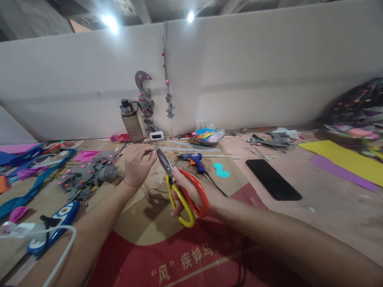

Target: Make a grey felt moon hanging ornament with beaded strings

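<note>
My right hand (191,189) is closed around a pair of scissors (187,205) with one red and one yellow handle loop. Their blades point up and away, with the tips close to the fingertips of my left hand (138,164). That left hand is closed in a pinch; whatever lies between thumb and forefinger is too small to make out. Below the hands, a thin dark cord (157,195) lies in loose loops on the cardboard (136,225). Beyond the scissors rests a blue glue gun (191,159) with an orange trigger.
Grey felt pieces with pink dots (86,175) lie left, near a blue oval tool (55,227) and white cable (70,247). A bottle (131,123) stands at the back. Right are a black phone (272,179), a turquoise cutout (221,170) and a yellow sheet (344,159).
</note>
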`<state>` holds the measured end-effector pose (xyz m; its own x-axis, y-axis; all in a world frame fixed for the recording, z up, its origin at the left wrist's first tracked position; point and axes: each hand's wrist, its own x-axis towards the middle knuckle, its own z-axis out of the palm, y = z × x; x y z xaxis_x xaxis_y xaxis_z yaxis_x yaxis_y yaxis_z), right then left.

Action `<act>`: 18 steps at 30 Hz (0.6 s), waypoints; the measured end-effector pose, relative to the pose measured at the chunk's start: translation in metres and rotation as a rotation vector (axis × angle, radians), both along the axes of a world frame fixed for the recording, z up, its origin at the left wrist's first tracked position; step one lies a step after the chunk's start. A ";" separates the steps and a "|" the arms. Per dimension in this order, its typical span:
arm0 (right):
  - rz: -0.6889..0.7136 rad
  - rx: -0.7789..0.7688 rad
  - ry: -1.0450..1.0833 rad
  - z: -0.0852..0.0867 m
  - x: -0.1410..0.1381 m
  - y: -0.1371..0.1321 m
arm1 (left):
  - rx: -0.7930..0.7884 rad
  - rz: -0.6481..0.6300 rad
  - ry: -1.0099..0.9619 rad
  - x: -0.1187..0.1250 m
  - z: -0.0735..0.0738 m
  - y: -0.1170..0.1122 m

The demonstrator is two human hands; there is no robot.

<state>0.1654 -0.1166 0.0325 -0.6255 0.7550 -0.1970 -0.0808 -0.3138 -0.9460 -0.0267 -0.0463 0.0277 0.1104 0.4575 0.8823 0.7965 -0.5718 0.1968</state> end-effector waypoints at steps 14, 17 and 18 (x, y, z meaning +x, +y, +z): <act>0.034 -0.038 0.004 0.002 0.002 -0.005 | -0.014 0.049 -0.063 -0.003 0.001 0.003; 0.039 -0.033 -0.016 0.001 0.001 -0.005 | 0.003 0.013 -0.059 0.000 0.002 0.001; 0.044 -0.042 -0.005 -0.002 0.000 -0.004 | 0.005 0.006 -0.059 0.000 0.002 0.001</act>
